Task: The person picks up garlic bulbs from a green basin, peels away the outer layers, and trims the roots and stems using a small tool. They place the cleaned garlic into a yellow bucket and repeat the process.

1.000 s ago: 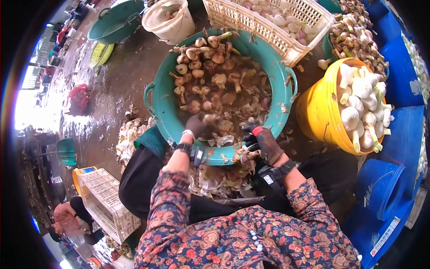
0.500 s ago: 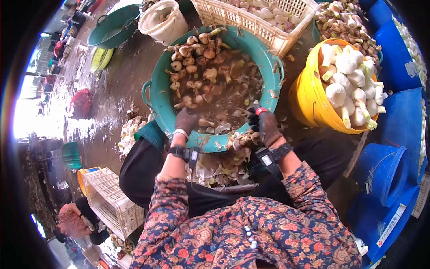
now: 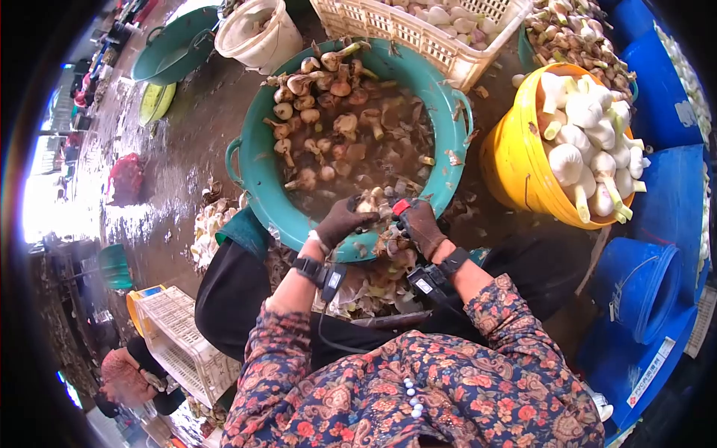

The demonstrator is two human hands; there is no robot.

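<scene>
My left hand (image 3: 346, 222), in a dark glove, is closed round a garlic bulb (image 3: 370, 200) above the near rim of the green tub (image 3: 263, 196). Close beside it, my gloved right hand (image 3: 421, 224) grips a small red-handled tool (image 3: 402, 206), held against the bulb; its working end is hidden. Muddy water fills the tub, with several unpeeled garlic bulbs (image 3: 345, 124) heaped toward its far left side. Garlic peelings (image 3: 373, 287) lie below the rim between my knees.
On the right stands a yellow bucket (image 3: 511, 168) of white garlic, with a blue bucket (image 3: 635, 287) nearer. A cream crate (image 3: 388, 33) of garlic and a white bucket (image 3: 261, 45) are behind the tub. Another person (image 3: 127, 377) is at lower left beside a crate (image 3: 179, 328).
My left hand has come out of the tub to the right with a garlic bulb. My right hand has moved left and nearer, bringing the red-handled tool to the bulb.
</scene>
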